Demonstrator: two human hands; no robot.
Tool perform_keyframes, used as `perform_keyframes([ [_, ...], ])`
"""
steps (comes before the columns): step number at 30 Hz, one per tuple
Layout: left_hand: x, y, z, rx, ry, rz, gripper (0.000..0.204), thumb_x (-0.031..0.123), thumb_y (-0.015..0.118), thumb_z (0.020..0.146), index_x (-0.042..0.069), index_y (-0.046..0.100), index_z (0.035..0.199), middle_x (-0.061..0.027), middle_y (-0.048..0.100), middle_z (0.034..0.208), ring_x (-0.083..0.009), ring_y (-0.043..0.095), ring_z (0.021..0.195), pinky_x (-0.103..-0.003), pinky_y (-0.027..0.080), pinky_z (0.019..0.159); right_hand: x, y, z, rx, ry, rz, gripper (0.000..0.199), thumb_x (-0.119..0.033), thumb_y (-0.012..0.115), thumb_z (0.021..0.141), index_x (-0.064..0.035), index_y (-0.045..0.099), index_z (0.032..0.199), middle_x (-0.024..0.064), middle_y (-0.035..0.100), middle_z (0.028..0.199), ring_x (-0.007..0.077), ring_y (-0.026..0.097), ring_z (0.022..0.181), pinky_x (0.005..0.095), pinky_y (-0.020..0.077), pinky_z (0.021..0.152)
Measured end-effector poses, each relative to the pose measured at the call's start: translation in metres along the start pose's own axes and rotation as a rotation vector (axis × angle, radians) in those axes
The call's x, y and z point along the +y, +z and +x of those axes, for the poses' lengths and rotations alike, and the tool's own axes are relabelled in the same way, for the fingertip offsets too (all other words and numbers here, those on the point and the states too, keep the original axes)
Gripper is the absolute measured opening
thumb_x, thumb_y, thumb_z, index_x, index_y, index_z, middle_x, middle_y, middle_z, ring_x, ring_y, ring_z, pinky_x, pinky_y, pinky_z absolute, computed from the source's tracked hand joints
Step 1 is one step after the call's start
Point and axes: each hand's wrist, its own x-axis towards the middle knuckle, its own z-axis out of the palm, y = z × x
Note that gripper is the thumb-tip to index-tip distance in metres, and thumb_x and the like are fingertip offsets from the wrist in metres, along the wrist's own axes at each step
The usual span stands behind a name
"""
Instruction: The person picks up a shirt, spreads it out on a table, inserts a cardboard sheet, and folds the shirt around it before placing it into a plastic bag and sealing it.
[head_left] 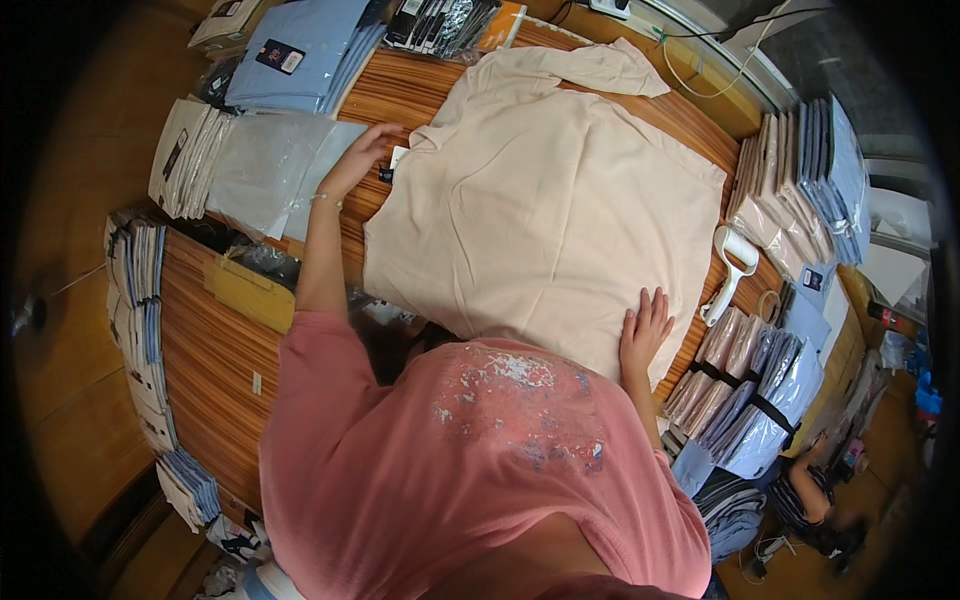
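A: Cream shirt [545,215]?
B: Lies spread on counter [398,90].
A: Left hand [362,158]?
B: Reaches just beside tag [398,158], half unfurled, holding nothing.
A: Right hand [648,330]?
B: Rests palm-down on shirt's lower right, nearly flattened out, gripping nothing.

Wood-grain brown table [400,85]. Upper left: a stack of folded light-blue shirts [305,75] with a dark rectangular tag [280,57]. Right: a white plastic lint roller [738,250], near strapped bundles of pink and blue garments in clear plastic [738,415]. Lower right: a co-worker's bare arm [810,490], partly in shadow.
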Motion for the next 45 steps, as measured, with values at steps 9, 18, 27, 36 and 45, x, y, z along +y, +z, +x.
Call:
perform_keyframes([
  [9, -0.002, 0.027, -0.004, 0.157, -0.296, -0.183, 0.03, 0.017, 0.059, 0.086, 0.001, 0.057, 0.11, -0.0038, 0.062, 0.089, -0.0111, 0.058, 0.073, -0.024, 0.049, 0.066, 0.003, 0.001, 0.0, -0.003, -0.004, -0.011, 0.045, -0.025, 0.049, 0.089, -0.0149, 0.045, 0.132, 0.0105, 0.034, 0.143, 0.0288, 0.025, 0.134, 0.0534, 0.0121, 0.107],
  [18, 0.054, 0.039, -0.041, 0.735, 0.077, 0.681, 0.015, 0.015, 0.069, 0.077, 0.004, 0.06, 0.08, -0.007, 0.06, 0.071, -0.0195, 0.055, 0.063, -0.03, 0.043, 0.063, 0.003, -0.001, 0.0, -0.01, -0.005, -0.02, 0.044, -0.025, 0.049, 0.089, -0.014, 0.045, 0.131, 0.0109, 0.034, 0.143, 0.029, 0.025, 0.134, 0.0535, 0.012, 0.107],
  [27, 0.03, 0.081, -0.066, 0.333, 0.301, 0.696, 0.016, 0.019, 0.064, 0.08, 0.005, 0.065, 0.087, -0.0108, 0.063, 0.085, -0.0283, 0.057, 0.082, -0.036, 0.043, 0.074, 0.0, -0.001, 0.001, -0.011, -0.013, 0.0, 0.043, -0.023, 0.049, 0.088, -0.0143, 0.046, 0.131, 0.011, 0.034, 0.142, 0.0292, 0.026, 0.134, 0.0536, 0.0119, 0.107],
  [36, 0.004, 0.089, 0.035, 0.568, 0.229, 0.865, 0.023, 0.024, 0.059, 0.084, 0.002, 0.065, 0.087, -0.0154, 0.063, 0.089, -0.0324, 0.06, 0.085, -0.039, 0.047, 0.077, 0.002, -0.005, 0.001, -0.031, -0.016, -0.009, 0.045, -0.023, 0.049, 0.088, -0.0143, 0.045, 0.131, 0.0109, 0.034, 0.143, 0.0294, 0.025, 0.134, 0.0545, 0.0115, 0.106],
  [45, 0.024, 0.042, 0.072, 0.761, 0.24, 0.693, 0.019, 0.015, 0.049, 0.088, 0.001, 0.059, 0.095, -0.0193, 0.061, 0.095, -0.0353, 0.058, 0.09, -0.041, 0.045, 0.078, 0.002, -0.053, 0.079, -0.233, 0.066, 0.098, 0.034, -0.028, 0.057, 0.082, -0.0097, 0.06, 0.11, 0.0131, 0.05, 0.125, 0.0304, 0.044, 0.117, 0.0515, 0.0309, 0.096],
])
